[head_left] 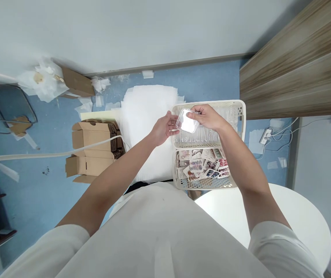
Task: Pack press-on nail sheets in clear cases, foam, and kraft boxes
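Observation:
Above the upper white plastic basket (244, 116), my right hand (208, 116) pinches a clear plastic case (187, 122) by its upper right side. The case is flat with rounded corners and catches a bright reflection. Beside its left edge is my left hand (163, 129), open with fingers apart; whether the fingertips touch the case I cannot tell. Rows of similar clear plastic cases (208, 136) lie in the basket under my hands. A lower white basket (179, 182) holds many cards of press-on nails (196, 166) in various colours, piled loosely.
A stack of white sheets (149, 104) lies left of the baskets, with flattened cardboard boxes (92, 144) further left. A pale cord (52, 151) crosses over the boxes. A round white table (298, 220) stands at lower right, a wooden cabinet (287, 69) at upper right, a power strip (266, 136) below it.

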Demonstrator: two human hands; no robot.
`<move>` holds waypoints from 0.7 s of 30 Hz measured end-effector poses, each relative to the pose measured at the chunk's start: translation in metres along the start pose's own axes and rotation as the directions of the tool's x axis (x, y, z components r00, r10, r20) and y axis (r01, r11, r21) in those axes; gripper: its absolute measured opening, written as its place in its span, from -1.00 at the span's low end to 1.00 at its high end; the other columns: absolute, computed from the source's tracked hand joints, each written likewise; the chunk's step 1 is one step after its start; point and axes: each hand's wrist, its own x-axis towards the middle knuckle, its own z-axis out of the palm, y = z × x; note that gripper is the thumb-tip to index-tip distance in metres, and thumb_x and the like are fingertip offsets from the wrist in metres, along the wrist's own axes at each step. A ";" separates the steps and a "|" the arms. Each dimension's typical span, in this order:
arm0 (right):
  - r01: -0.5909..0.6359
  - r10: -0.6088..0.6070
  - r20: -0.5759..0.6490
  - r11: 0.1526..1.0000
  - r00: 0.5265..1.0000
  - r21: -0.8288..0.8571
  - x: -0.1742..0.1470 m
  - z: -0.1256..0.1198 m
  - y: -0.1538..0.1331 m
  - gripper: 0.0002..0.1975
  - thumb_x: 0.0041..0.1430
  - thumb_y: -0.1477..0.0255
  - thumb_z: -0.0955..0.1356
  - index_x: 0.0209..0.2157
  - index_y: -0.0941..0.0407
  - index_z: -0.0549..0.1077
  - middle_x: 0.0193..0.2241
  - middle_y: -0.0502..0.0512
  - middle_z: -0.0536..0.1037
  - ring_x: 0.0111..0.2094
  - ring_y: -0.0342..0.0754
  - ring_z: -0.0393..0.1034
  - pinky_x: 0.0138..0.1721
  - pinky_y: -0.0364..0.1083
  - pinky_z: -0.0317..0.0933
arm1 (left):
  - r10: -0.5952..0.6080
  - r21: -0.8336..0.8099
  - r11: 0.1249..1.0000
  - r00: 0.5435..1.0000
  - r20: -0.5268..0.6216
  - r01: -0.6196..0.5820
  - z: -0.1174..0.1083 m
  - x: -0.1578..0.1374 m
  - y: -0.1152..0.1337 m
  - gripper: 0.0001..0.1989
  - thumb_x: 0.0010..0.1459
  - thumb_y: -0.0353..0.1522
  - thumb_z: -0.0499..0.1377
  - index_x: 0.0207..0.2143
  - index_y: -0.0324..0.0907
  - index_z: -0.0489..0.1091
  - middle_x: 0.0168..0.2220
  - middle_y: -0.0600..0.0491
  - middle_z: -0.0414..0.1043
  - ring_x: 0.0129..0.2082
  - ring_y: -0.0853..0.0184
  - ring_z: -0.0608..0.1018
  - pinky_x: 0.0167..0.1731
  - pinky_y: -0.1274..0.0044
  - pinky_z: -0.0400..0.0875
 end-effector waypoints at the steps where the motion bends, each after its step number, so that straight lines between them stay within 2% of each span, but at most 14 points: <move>1: -0.009 0.009 0.011 1.000 1.000 -0.019 0.001 -0.001 0.000 -0.63 -0.03 0.10 0.37 -0.51 0.16 0.40 -0.59 -0.06 0.33 -0.54 -0.21 0.16 -0.50 -0.17 0.04 | 0.031 0.040 0.999 0.999 0.009 -0.032 -0.001 -0.001 0.001 -0.59 0.01 -0.04 0.16 -0.31 -0.20 0.39 -0.36 0.00 0.46 -0.33 0.33 0.54 -0.30 0.44 0.43; 3: -0.010 0.012 0.017 0.996 1.000 -0.088 0.001 -0.003 0.001 -0.64 -0.01 0.11 0.35 -0.50 0.15 0.43 -0.57 -0.03 0.38 -0.52 -0.17 0.21 -0.47 -0.15 0.10 | 0.080 0.145 0.986 0.996 0.026 -0.083 -0.002 -0.004 0.001 -0.64 -0.06 -0.11 0.25 -0.33 -0.20 0.39 -0.37 0.02 0.45 -0.36 0.36 0.53 -0.32 0.47 0.42; 5: 0.015 -0.021 -0.028 0.976 0.999 -0.218 -0.001 -0.004 0.005 -0.65 0.05 0.13 0.31 -0.44 0.15 0.46 -0.50 0.03 0.44 -0.45 -0.10 0.29 -0.39 -0.09 0.17 | 0.117 0.264 0.958 0.993 0.014 -0.117 -0.003 -0.008 -0.001 -0.67 -0.10 -0.16 0.29 -0.35 -0.20 0.39 -0.39 0.03 0.45 -0.38 0.39 0.51 -0.34 0.50 0.41; 8: 0.091 -0.170 -0.111 0.857 0.979 -0.508 -0.007 -0.004 0.013 -0.65 0.20 0.24 0.20 -0.18 0.15 0.46 -0.19 0.18 0.49 -0.14 0.07 0.33 -0.11 0.06 0.18 | 0.132 0.412 0.903 0.991 -0.007 -0.117 -0.008 -0.017 -0.006 -0.72 -0.11 -0.19 0.29 -0.41 -0.21 0.41 -0.42 0.04 0.44 -0.44 0.41 0.49 -0.39 0.52 0.41; 10: 0.171 -0.243 -0.014 0.720 0.970 -0.672 -0.013 0.001 0.020 -0.60 0.23 0.34 0.14 0.03 0.17 0.34 0.06 0.24 0.34 0.10 0.14 0.16 0.07 0.15 0.02 | 0.107 0.472 0.876 0.994 0.001 -0.095 -0.014 -0.024 -0.009 -0.75 -0.09 -0.21 0.27 -0.45 -0.21 0.42 -0.47 0.04 0.45 -0.48 0.41 0.49 -0.44 0.53 0.41; 12: 0.259 -0.219 0.156 0.608 0.963 -0.750 -0.017 0.011 0.027 -0.53 0.21 0.38 0.14 0.14 0.19 0.19 0.20 0.24 0.14 0.23 0.15 -0.08 0.17 0.20 -0.14 | 0.073 0.501 0.863 0.997 -0.005 -0.061 -0.022 -0.029 -0.012 -0.78 -0.09 -0.23 0.25 -0.47 -0.22 0.42 -0.52 0.04 0.44 -0.51 0.39 0.50 -0.48 0.54 0.40; 14: 0.290 -0.162 0.240 0.546 0.957 -0.786 -0.018 0.023 0.035 -0.46 0.20 0.38 0.16 0.21 0.22 0.07 0.25 0.25 0.00 0.27 0.15 -0.22 0.20 0.22 -0.24 | 0.052 0.506 0.862 0.998 -0.035 -0.027 -0.028 -0.033 -0.014 -0.80 -0.09 -0.26 0.25 -0.51 -0.22 0.41 -0.56 0.04 0.43 -0.53 0.37 0.51 -0.53 0.55 0.38; 18: 0.284 -0.123 0.257 0.495 0.958 -0.821 -0.022 0.037 0.041 -0.38 0.20 0.34 0.14 0.25 0.22 -0.09 0.28 0.26 -0.12 0.29 0.15 -0.31 0.22 0.26 -0.33 | 0.044 0.478 0.878 0.995 -0.087 0.003 -0.037 -0.038 -0.017 -0.81 -0.10 -0.26 0.23 -0.53 -0.23 0.39 -0.56 0.02 0.45 -0.53 0.34 0.53 -0.55 0.56 0.36; 20: 0.222 -0.114 0.191 0.484 0.975 -0.846 -0.029 0.037 0.041 -0.37 0.21 0.30 0.12 0.26 0.21 -0.13 0.29 0.25 -0.16 0.29 0.17 -0.34 0.21 0.29 -0.35 | 0.050 0.471 0.882 0.993 -0.104 0.005 -0.038 -0.038 -0.017 -0.81 -0.09 -0.26 0.23 -0.52 -0.22 0.39 -0.55 0.02 0.45 -0.53 0.34 0.53 -0.55 0.56 0.36; 21: 0.148 -0.103 0.112 0.480 0.988 -0.864 -0.034 0.035 0.041 -0.36 0.21 0.26 0.11 0.26 0.20 -0.15 0.29 0.26 -0.19 0.29 0.20 -0.36 0.19 0.32 -0.36 | 0.055 0.466 0.885 0.992 -0.113 0.005 -0.038 -0.038 -0.017 -0.81 -0.09 -0.26 0.23 -0.52 -0.22 0.39 -0.55 0.02 0.45 -0.53 0.34 0.53 -0.54 0.55 0.36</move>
